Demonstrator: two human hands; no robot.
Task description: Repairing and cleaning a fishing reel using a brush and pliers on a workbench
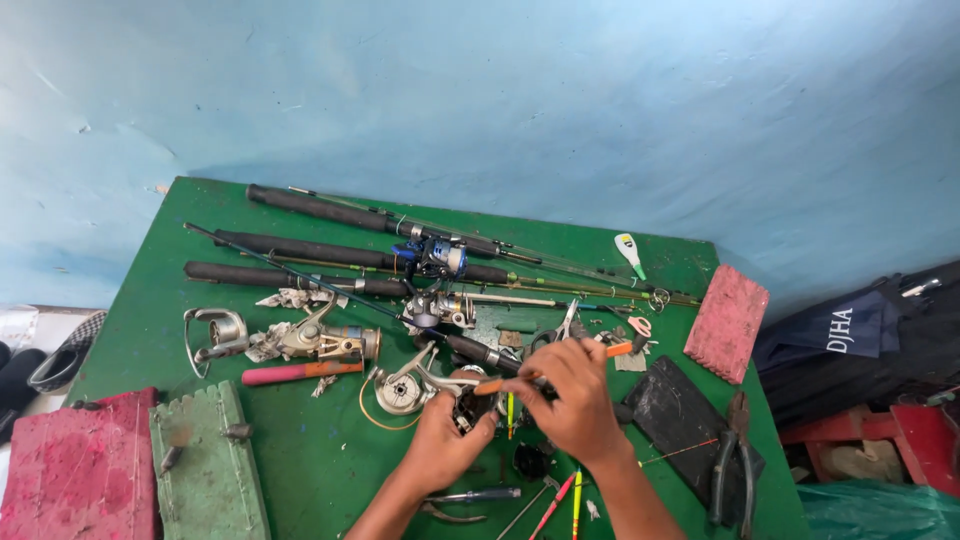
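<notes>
A green table (pixel 300 470) stands against a pale blue wall (pixel 500 90) and fills most of the view, its top crowded with fishing gear. Across its far half lie several fishing rods (pixel 320 212) with dark foam handles, roughly side by side and running left to right, one of them carrying a blue reel (pixel 440 256). At the near left corner sits a pink foam block (pixel 75 470) with a green notched block (pixel 205 465) touching its right side; a second pink block (pixel 727 322) lies tilted at the far right edge, and near it a black flat pad (pixel 680 415) with pliers (pixel 733 455) resting partly on it. Left of centre are a loose silver spool with a bail arm (pixel 215 335), a dismantled reel body (pixel 325 340) and a pink-handled tool (pixel 295 373), all close together but apart from the hands. A silver reel (pixel 405 388) lies just left of the left hand (pixel 445 440), which is closed around a small dark reel part (pixel 468 405) near the table's middle front. The right hand (pixel 575 395) is pinched shut on an orange-handled tool (pixel 560 365), seemingly a screwdriver, though the fingers hide its tip; it points toward the dark part the other hand holds. Scissors (pixel 560 330) lie just beyond the hands, and slim yellow and pink floats (pixel 568 495) lie at the front edge between the forearms.
</notes>
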